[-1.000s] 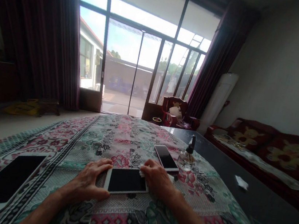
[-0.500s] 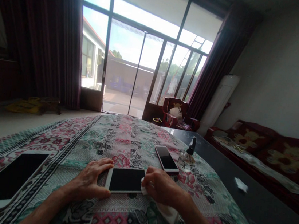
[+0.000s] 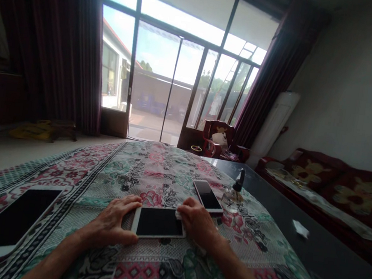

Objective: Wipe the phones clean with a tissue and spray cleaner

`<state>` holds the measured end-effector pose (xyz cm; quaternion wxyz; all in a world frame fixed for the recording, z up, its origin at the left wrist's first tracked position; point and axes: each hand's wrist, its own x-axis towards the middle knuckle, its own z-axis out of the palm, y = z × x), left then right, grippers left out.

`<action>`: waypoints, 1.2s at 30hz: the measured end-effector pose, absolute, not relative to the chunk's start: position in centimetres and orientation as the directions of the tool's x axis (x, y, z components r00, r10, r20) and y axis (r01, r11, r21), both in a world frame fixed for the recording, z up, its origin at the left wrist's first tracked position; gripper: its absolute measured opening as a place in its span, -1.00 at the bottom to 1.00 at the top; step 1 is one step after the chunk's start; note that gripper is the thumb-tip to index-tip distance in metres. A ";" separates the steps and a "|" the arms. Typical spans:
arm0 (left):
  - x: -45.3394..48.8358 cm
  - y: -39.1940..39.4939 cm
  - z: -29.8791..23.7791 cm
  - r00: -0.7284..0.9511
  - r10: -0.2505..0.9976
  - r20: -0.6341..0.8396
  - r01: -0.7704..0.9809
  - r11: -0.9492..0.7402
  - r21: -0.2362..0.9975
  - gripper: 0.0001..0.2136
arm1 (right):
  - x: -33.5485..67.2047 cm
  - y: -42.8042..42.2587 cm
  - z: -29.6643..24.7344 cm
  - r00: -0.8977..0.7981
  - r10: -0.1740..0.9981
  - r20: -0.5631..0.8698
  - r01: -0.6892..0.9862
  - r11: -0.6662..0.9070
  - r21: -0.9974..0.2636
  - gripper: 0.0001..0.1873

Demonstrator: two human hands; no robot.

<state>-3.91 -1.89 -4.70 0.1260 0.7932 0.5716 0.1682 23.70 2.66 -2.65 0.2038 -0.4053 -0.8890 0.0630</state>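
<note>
A white-framed smartphone (image 3: pixel 160 222) with a dark screen lies flat and sideways on the patterned tablecloth (image 3: pixel 143 255). My left hand (image 3: pixel 116 216) grips its left end, fingers at the far corner and thumb at the near one. Closed around a white tissue (image 3: pixel 179 214), my right hand (image 3: pixel 197 221) presses at the phone's right end, near the far corner. Most of the tissue is hidden under the fingers. Just beyond that hand lies a smaller white phone (image 3: pixel 208 196), and beside it stands a clear bottle with a black pump top (image 3: pixel 234 196).
Close on the left lies a larger white phone (image 3: pixel 10 221). A crumpled white tissue (image 3: pixel 300 229) rests on the dark tabletop (image 3: pixel 322 253) at right. Farther back are a red wooden armchair (image 3: pixel 215 136), a sofa (image 3: pixel 335 177) and glass doors (image 3: pixel 161 81).
My right hand has moved up the phone's right end, away from me, with the tissue in it. My left hand stays at the left end.
</note>
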 end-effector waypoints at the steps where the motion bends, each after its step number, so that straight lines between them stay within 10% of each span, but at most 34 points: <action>1: -3.9 -1.9 -4.7 0.292 0.948 0.126 0.863 -0.318 0.392 -0.29 | 23.4 2.7 -2.8 -0.571 0.755 0.323 0.719 0.649 -0.247 -0.80; 18: -3.5 -2.2 -4.0 0.287 0.953 0.100 0.880 -0.304 0.366 -0.30 | 21.4 -1.5 -2.5 -0.754 0.599 0.270 0.578 0.800 -0.161 -0.85; 36: -4.7 -1.4 -5.7 0.341 0.932 0.119 0.845 -0.360 0.396 -0.25 | 20.6 0.9 -3.2 -0.640 0.695 0.328 0.674 0.713 -0.195 -0.78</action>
